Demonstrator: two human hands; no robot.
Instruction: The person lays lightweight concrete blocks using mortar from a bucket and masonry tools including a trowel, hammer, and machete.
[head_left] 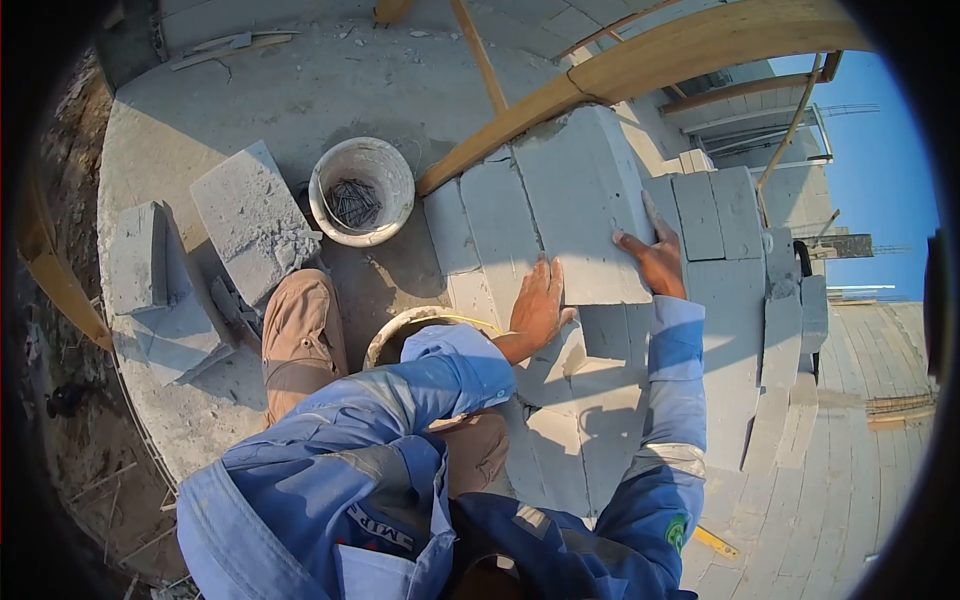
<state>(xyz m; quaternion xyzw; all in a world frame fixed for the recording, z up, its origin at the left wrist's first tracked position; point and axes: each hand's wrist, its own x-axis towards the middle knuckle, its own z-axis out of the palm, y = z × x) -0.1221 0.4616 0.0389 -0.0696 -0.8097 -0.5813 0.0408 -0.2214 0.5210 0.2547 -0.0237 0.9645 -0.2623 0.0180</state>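
A large pale grey concrete block (585, 200) is set in the block wall, with its near end beside both hands. My left hand (538, 305) lies open on the block's near left edge, fingers stretched out. My right hand (657, 258) rests at the block's right edge, thumb apart on the face and fingers extended along the side. Beneath the near end, a dark gap and broken, lit pieces of block (560, 375) show. A bucket (385, 340) is partly hidden behind my left sleeve.
A white bucket (362, 190) holds many nails. A rubble-covered block (245, 210) and cut pieces (140, 255) lie on the concrete floor (270, 100). A wooden beam (560, 90) crosses above the wall. A yellow tool (716, 542) lies at lower right.
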